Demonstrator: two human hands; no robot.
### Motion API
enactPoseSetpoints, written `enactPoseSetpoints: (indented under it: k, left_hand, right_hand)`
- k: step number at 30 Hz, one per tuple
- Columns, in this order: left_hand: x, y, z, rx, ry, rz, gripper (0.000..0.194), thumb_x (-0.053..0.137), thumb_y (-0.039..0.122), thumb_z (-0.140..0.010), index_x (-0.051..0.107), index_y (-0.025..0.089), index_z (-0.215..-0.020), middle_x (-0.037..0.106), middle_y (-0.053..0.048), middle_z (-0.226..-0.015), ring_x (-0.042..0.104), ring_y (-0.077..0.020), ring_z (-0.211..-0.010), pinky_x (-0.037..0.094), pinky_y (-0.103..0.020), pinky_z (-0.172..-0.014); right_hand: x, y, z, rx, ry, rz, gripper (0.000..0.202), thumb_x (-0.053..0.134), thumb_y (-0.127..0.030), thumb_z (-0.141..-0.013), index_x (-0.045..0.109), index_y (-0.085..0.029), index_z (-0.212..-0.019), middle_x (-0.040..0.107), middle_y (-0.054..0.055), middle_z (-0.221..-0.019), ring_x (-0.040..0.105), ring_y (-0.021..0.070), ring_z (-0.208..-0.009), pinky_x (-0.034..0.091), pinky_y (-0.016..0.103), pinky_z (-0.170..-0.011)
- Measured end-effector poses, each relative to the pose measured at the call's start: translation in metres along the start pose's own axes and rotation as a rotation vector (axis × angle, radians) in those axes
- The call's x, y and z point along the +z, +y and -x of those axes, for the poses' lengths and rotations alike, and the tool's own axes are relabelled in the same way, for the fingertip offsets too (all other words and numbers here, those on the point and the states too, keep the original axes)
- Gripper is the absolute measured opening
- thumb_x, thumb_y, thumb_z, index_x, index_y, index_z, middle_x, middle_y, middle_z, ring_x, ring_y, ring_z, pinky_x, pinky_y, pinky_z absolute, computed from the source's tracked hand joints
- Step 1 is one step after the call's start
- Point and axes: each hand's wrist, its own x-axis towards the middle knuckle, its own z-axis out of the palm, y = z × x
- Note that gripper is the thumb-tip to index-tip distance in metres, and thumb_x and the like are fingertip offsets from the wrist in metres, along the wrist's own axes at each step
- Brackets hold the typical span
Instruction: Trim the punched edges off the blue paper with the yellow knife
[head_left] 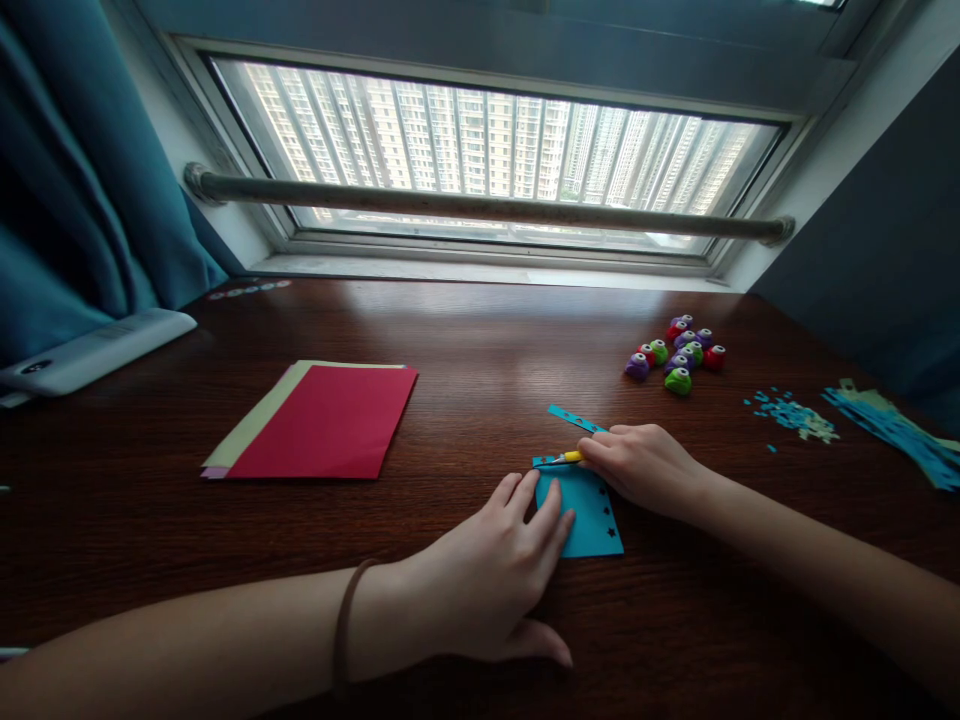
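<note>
Left hand (480, 580) fingers flat, pinning small blue punched paper square (585, 515) on dark wood worktop (480, 340), right hand (645, 465) fingers pinching yellow-handled craft knife (568, 458) at its top edge; paper likely light, flimsy, slippery, so hold near the cut.

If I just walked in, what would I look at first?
Probably the two hands at the front of the dark wooden table: the left hand presses a blue paper flat while the right hand holds a small yellow tool to its top edge. Next, the red paper stack at left.
</note>
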Motion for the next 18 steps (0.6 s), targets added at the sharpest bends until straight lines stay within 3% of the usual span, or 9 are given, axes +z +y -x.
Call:
enactPoseSetpoints:
  k: [11, 18]
  left_hand:
    - [-0.0012, 0.0017, 0.001, -0.029, 0.002, 0.025, 0.088, 0.027, 0.073, -0.077, 0.034, 0.003, -0.13, 0.037, -0.026, -0.131, 0.031, -0.0445, -0.122, 0.03, -0.056, -0.096]
    - [-0.0011, 0.0014, 0.0008, -0.033, -0.001, 0.032, 0.087, 0.029, 0.073, -0.077, 0.034, 0.004, -0.13, 0.036, -0.025, -0.131, 0.03, -0.0443, -0.122, 0.03, -0.055, -0.097]
  right_hand:
    - [0.0002, 0.0011, 0.0038, -0.052, 0.032, 0.023, 0.008, 0.047, -0.013, -0.086, 0.051, -0.018, -0.083, 0.057, 0.001, -0.069, 0.049, 0.0158, -0.06, 0.017, 0.028, -0.051]
    - [0.002, 0.0071, 0.0102, -0.044, 0.004, 0.021, 0.006, 0.047, -0.015, -0.088, 0.049, -0.019, -0.084, 0.058, 0.0, -0.07, 0.05, 0.0159, -0.061, 0.017, 0.028, -0.051]
